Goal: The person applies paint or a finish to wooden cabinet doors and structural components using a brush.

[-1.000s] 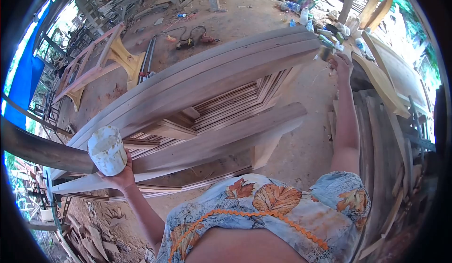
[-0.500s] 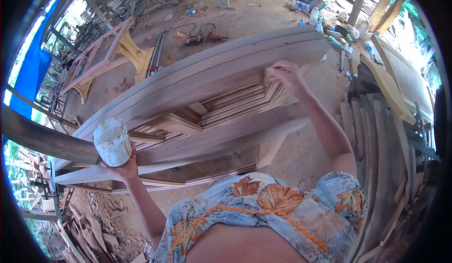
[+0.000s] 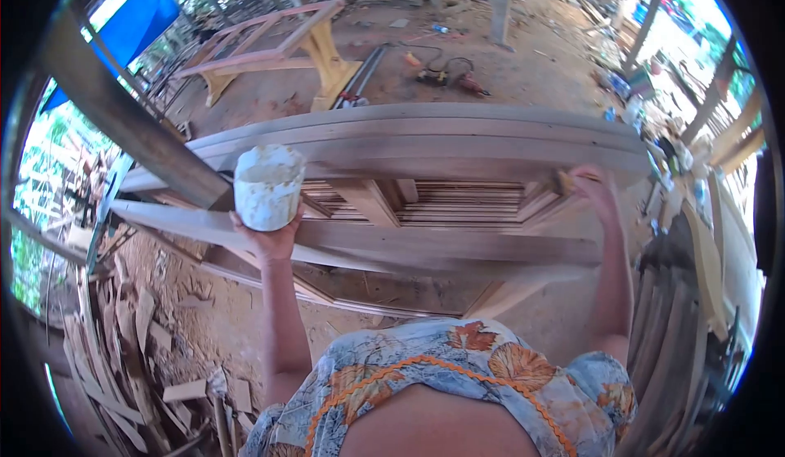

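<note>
My left hand (image 3: 275,239) is wrapped round the lower part of a white tub (image 3: 268,197), its side and rim smeared with pale residue. The fingers of my right hand (image 3: 595,187) are closed on a brush (image 3: 563,182), blurred by motion, with its bristles pointing left. Below both hands lies a long wooden frame (image 3: 474,153) with grooved, stepped mouldings around its inner openings. The brush overlaps the right end of the frame near an inner corner. The tub hangs over the frame's left part.
A thick curved dark beam (image 3: 139,126) slants in from the left, close to the tub. Beyond the frame stand a wooden table frame (image 3: 323,52) and a corded power tool (image 3: 446,77) on the dirt floor. Boards (image 3: 666,326) lean at the right; scrap wood (image 3: 139,351) lies lower left.
The view has turned, so the frame now lies more level across it. My right hand with the brush shows nearer the frame's right end. The tub stays in my left hand.
</note>
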`<action>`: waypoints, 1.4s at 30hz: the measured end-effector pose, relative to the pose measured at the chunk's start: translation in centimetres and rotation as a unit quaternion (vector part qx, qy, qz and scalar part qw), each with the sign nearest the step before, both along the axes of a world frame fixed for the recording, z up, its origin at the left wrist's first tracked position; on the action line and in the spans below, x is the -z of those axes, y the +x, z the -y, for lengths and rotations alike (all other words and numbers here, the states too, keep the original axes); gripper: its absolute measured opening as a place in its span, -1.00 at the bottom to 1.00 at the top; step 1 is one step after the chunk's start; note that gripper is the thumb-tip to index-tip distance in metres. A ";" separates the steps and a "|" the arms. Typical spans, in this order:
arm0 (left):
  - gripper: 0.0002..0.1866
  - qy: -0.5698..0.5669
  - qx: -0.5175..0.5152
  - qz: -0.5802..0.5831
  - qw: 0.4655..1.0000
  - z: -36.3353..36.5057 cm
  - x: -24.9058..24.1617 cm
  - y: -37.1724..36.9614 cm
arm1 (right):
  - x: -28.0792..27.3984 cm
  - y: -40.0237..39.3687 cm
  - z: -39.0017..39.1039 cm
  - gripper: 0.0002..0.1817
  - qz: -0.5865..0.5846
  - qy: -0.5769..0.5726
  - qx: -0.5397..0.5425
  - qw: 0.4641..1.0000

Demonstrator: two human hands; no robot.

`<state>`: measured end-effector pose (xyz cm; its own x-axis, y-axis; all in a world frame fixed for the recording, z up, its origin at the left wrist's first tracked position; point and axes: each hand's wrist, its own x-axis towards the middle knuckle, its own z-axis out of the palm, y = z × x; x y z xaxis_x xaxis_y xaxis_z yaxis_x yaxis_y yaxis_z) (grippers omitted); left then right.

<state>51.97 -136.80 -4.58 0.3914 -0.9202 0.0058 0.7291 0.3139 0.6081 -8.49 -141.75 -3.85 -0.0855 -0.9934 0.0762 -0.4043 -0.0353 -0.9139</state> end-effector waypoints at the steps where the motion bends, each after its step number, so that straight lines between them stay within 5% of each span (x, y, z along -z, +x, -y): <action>1: -0.15 0.005 0.004 0.004 1.000 0.1 0.2 0.2 | 1.6 -3.4 0.4 -0.81 0.006 0.002 0.059 0.998; 7: -0.14 0.017 0.017 -0.001 1.000 0.2 0.4 1.1 | 2.0 -8.6 -0.2 -0.87 -0.054 -0.055 0.246 0.966; 14: -0.11 -0.018 0.046 -0.059 0.997 -1.4 0.3 2.0 | -0.9 5.2 0.9 -0.82 -0.094 -0.085 0.175 0.976; 16: -0.09 -0.093 0.109 -0.087 0.986 -3.4 -0.6 2.8 | -1.5 9.8 1.3 -0.81 -0.087 -0.089 0.085 0.989; 22: -0.08 -0.056 0.010 -0.082 0.995 -11.2 -1.9 8.3 | -4.5 25.5 1.5 -0.74 -0.128 -0.073 -0.012 0.989; 24: -0.09 0.037 -0.149 0.200 0.968 -14.4 -2.3 10.0 | -4.4 30.2 2.2 -0.72 -0.135 -0.077 -0.049 0.987; 25: -0.09 0.038 -0.163 0.195 0.966 -15.9 -1.5 11.4 | -4.4 32.6 2.5 -0.69 -0.142 -0.078 -0.079 0.984; 28: -0.06 0.036 -0.117 -0.096 0.988 -20.6 2.1 16.8 | -5.1 40.5 3.3 -0.69 -0.167 -0.082 -0.148 0.971; 34: -0.16 0.021 -0.140 -0.155 0.978 -26.6 5.1 22.7 | -3.1 55.7 4.9 -0.75 -0.115 -0.112 -0.250 0.955; 36: -0.15 0.031 -0.148 -0.169 0.974 -27.2 5.4 24.3 | -2.8 59.8 4.5 -0.81 -0.085 -0.251 -0.302 0.916; 42: -0.02 0.026 -0.105 -0.180 0.978 -26.8 7.2 29.1 | -1.2 62.8 3.3 -0.88 -0.073 -0.311 -0.308 0.896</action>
